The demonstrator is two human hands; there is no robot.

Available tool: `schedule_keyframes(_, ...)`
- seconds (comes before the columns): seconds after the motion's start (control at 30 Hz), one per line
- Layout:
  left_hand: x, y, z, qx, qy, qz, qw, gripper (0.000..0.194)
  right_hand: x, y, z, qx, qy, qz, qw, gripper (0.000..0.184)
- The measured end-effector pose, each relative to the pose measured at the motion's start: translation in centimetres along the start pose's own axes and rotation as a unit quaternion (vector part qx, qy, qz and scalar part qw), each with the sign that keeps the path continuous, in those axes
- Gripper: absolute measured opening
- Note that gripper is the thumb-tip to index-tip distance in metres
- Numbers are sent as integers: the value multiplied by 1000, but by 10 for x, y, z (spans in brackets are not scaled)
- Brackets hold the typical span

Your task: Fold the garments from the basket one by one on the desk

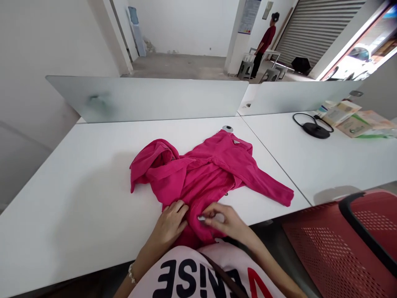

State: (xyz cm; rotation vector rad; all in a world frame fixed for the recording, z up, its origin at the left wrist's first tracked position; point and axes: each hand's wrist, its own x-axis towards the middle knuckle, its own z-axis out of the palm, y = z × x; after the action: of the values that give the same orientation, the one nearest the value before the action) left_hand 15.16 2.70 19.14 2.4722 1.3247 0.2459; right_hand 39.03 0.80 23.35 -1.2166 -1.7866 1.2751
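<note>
A bright pink long-sleeved jacket (201, 178) lies rumpled on the white table, its front end hanging over the near edge towards my lap. One sleeve stretches out to the right, and the left part is bunched up. My left hand (172, 219) rests on the near part of the jacket with its fingers curled into the cloth. Just to its right, my right hand (228, 221) pinches a small light-coloured object (202, 218) against the fabric; its kind is too small to make out. A pale label (236, 141) shows at the collar.
A frosted divider (155, 99) runs along the table's (77, 178) far edge. To the right are a black round device with a cable (315, 130), several boxes (353, 124) and a red chair (328, 244). A person (266, 41) stands in the background.
</note>
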Motion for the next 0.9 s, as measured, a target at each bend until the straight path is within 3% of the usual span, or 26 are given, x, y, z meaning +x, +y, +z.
schedule_keyframes(0.1, -1, 7, 0, -9, -25, 6, 1000, 24, 6, 15, -31, -122, 206, -12, 971, 35)
schedule_keyframes(0.17, 1, 12, -5, -32, -73, 25, 996, 18, 8, 30, -42, -196, 267, -9, 944, 45)
schedule_keyframes(0.23, 3, 15, -15, -71, -123, 58, 988, 12, 5, 43, -41, -233, 250, -9, 940, 52)
schedule_keyframes(0.33, 13, 13, -44, -159, -155, 138, 965, 14, -6, 52, -21, -254, 175, -18, 951, 64)
schedule_keyframes(0.47, 54, 21, -88, -202, -90, 195, 955, 22, -23, 48, 7, -243, 146, -16, 959, 65)
schedule_keyframes(0.53, 86, 32, -95, -170, -42, 215, 961, 24, -27, 44, 13, -209, 135, -7, 969, 65)
schedule_keyframes(0.6, 119, 44, -87, -105, -8, 262, 959, 21, -29, 41, 14, -178, 116, -2, 977, 65)
schedule_keyframes(0.73, 171, 58, -43, 81, 14, 351, 933, 33, -34, 38, 14, -165, 111, -6, 980, 64)
schedule_keyframes(0.83, 199, 57, -24, 95, 11, 329, 939, 34, -42, 39, 5, -181, 133, -9, 974, 63)
schedule_keyframes(0.9, 214, 49, -31, 11, 27, 256, 966, 30, -48, 39, -8, -194, 170, -9, 966, 63)
